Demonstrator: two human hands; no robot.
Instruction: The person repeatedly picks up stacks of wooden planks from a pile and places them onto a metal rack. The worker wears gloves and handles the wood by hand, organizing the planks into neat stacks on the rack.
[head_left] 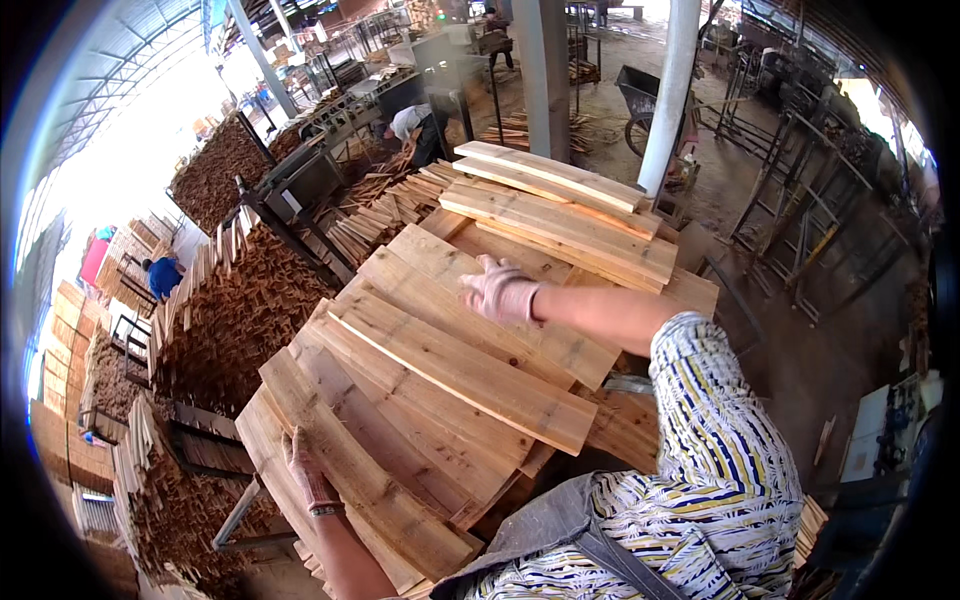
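Observation:
Several pale wooden boards lie side by side and overlapping on a stack in front of me. My right hand [503, 291], in a light work glove, reaches across to the far part of the stack. Its fingers are spread over a wide board [450, 290]; whether they touch it I cannot tell. My left hand [308, 472], gloved too, lies at the near left with fingers stretched out, against the edge of a long board [365, 465]. Between the hands a narrower board [460, 370] lies on top of others. Nothing is held in either hand.
More boards [560, 220] are piled at the far end. Big bundles of wood strips [240, 320] stand in metal racks on the left. Upright posts [672, 95], a wheelbarrow [637, 95] and metal frames [800, 200] are beyond. A bent-over person [415, 125] is farther off.

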